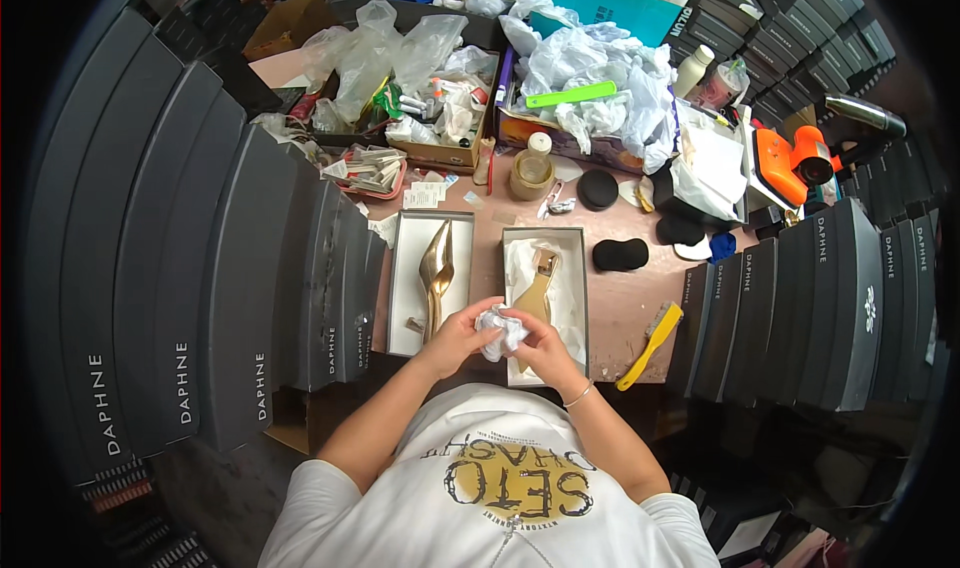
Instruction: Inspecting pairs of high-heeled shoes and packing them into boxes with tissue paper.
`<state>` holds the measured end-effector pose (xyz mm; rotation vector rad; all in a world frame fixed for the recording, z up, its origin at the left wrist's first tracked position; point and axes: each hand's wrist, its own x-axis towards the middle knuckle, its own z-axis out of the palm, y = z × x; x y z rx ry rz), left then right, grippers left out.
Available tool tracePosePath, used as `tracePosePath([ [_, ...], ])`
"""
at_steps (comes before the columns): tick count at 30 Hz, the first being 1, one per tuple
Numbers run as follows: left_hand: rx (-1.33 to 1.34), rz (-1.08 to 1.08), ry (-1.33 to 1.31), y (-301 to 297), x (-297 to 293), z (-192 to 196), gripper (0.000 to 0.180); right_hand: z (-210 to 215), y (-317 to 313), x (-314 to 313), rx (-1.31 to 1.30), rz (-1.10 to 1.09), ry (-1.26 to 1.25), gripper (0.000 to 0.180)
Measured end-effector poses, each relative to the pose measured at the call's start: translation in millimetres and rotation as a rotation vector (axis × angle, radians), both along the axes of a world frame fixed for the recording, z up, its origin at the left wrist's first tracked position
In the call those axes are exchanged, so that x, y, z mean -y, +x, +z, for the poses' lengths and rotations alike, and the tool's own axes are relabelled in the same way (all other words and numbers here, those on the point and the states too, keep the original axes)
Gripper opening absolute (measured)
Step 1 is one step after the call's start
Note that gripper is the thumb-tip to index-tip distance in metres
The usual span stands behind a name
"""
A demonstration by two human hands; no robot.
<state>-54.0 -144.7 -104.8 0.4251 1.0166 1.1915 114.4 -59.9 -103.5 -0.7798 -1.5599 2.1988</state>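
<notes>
Left-box shoe [437, 273] glossy, smooth (metallic-looking); wadded paper [503, 336] matt.

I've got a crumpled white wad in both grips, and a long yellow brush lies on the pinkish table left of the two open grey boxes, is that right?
Not quite: the head view shows the long yellow brush right of the two open grey boxes on the pinkish table. Your left grip and right grip do hold the white wad.

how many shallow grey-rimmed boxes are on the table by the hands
2. The left box holds a shiny gold shoe; the right box, partly covered by the right hand, holds another. Any stacked underneath would be hidden.
</notes>
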Motion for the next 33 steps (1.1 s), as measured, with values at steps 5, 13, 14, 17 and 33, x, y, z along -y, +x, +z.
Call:
tracePosePath([
  [5, 0.084, 0.283, -0.077, 18, 5, -20, 0.039, 24, -2, 9, 0.217, 0.078, 0.523, 0.036],
  [13, -0.076, 0.445, -0.037, 51, 20, -32, 0.034, -6, -6, 25, 0.208, -0.276, 0.140, 0.036],
  [14, -0.135, 0.431, -0.013, 49, 17, -28, 0.034, -5, -8, 26, 0.147, -0.364, 0.020, 0.039],
  [17, -0.522, 0.365, 0.152, 49, 14, -33, 0.032, -13, -4, 26, 0.080, -0.302, -0.134, 0.042],
  [33, -0.474, 0.144, -0.196, -63, 11, -104, 0.035, 14, -32, -6, 0.115, -0.079, 0.805, 0.034],
])
